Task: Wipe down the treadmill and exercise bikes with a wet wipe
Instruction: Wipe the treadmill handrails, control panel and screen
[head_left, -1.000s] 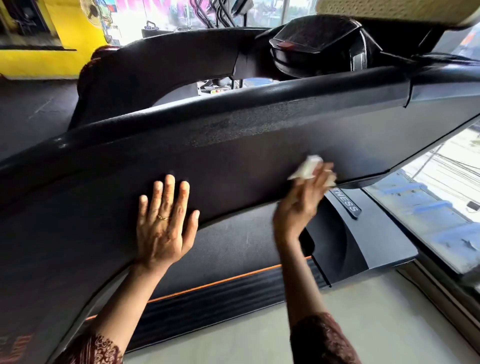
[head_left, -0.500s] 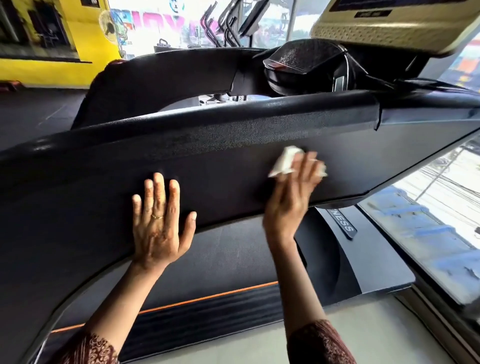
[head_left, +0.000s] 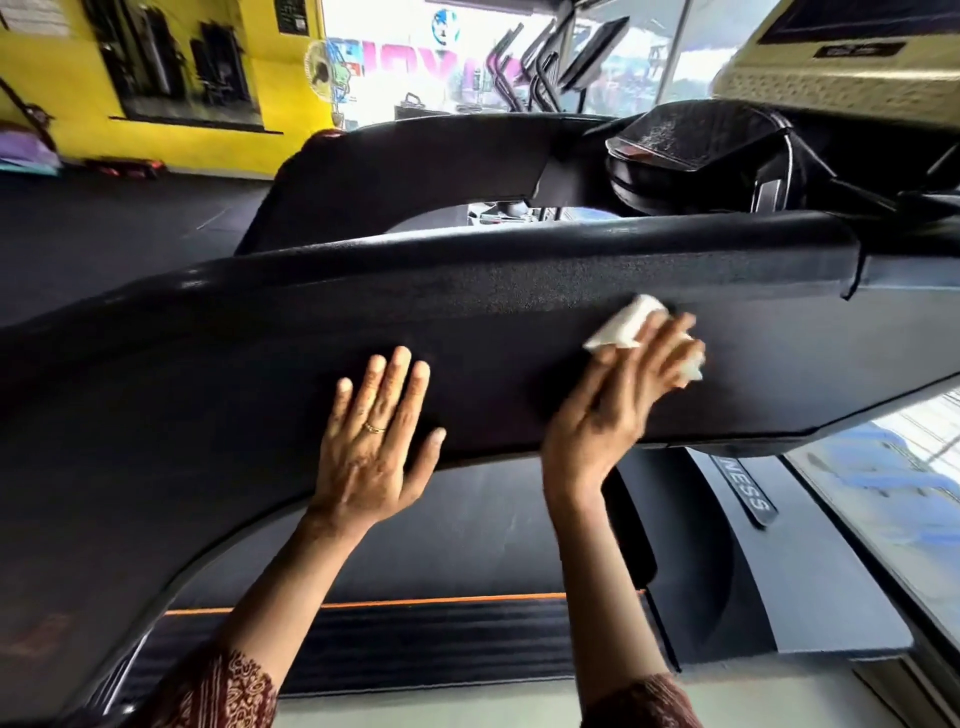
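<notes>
The small white bunched wet wipe (head_left: 621, 325) lies against the broad black grain-textured plastic handrail panel (head_left: 208, 374) of the treadmill, right of centre and just below the rounded top edge. The right hand (head_left: 613, 410) presses it there with extended fingers laid flat over it. No curled grip is visible, though the hand is motion-blurred. White ends of the wipe protrude past the fingers at the upper left and at the right. The left hand (head_left: 374, 452) rests open, palm flat on the panel to the left, apart from the wipe. Handling judgement: the wipe is light, soft and limp, and is likely to drag and roll up on the grained surface. Keep it spread flat under the finger pads. The panel appears rigid and should accept firm pressure.
</notes>
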